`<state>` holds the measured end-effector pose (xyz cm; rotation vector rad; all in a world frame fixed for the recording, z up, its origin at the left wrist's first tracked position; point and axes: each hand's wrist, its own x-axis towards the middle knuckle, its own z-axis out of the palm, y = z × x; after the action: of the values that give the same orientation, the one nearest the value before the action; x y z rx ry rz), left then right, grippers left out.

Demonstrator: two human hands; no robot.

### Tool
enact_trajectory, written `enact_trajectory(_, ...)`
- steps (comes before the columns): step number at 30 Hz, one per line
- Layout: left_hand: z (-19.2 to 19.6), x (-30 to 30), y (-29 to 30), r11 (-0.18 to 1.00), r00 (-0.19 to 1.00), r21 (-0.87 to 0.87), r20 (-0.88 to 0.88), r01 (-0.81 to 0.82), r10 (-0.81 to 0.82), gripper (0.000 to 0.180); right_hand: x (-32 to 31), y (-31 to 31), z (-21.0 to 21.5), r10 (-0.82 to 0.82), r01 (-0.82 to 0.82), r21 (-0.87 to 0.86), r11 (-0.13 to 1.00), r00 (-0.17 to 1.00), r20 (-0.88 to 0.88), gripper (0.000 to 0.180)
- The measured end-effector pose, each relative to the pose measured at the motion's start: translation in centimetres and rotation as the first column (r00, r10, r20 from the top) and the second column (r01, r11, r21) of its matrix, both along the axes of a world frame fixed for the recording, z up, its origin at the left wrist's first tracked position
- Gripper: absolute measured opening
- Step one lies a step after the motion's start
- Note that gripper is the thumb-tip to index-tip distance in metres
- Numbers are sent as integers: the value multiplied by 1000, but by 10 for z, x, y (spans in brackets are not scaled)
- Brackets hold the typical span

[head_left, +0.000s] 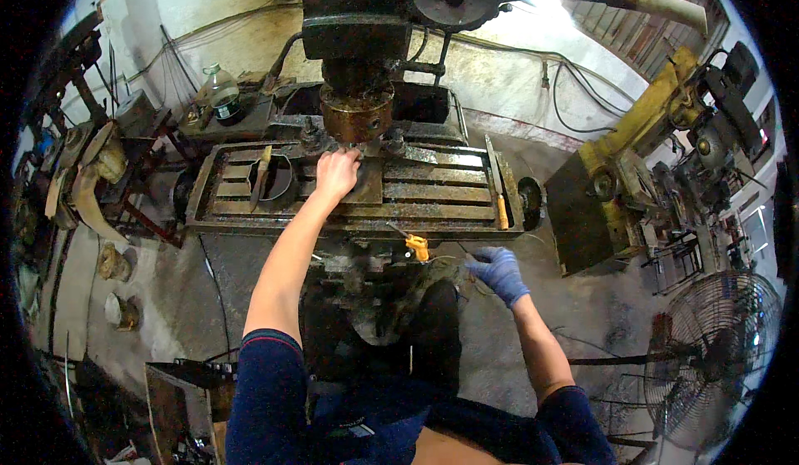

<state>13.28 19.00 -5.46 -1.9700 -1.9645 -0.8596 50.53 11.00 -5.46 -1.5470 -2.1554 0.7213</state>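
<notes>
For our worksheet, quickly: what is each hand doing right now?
Left hand: bare, on the milling machine table under the spindle; grip cannot be told.
Right hand: blue-gloved, empty, fingers loosely curled.

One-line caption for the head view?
Bare left hand reaches under the spindle head; gloved right hand hangs near the table's front edge.

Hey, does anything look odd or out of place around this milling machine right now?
Only the right hand wears a blue glove; the left hand, bare, rests on the rusty table under the spindle.
</notes>
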Motion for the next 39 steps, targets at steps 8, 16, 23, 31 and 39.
enact_trajectory(8,12,2,10,932,947,-262,133,-251,292,29,13,44,189,-28,156,551,820,972,-232,18)
enact_trajectory(16,12,-1,19,957,939,-235,256,-171,231,29,-7,47,402,544,143,922,359,771,-331,33)
enact_trajectory(23,4,-18,14,943,931,-274,257,-187,259,32,-23,17,267,659,207,783,587,440,-611,38)
enact_trajectory(31,-8,-22,26,959,937,-239,273,-155,220,32,-36,5,256,571,263,805,532,591,-570,39)
enact_trajectory(39,27,-29,-14,980,957,-189,268,-64,114,36,-23,7,232,465,261,804,535,703,-538,34)
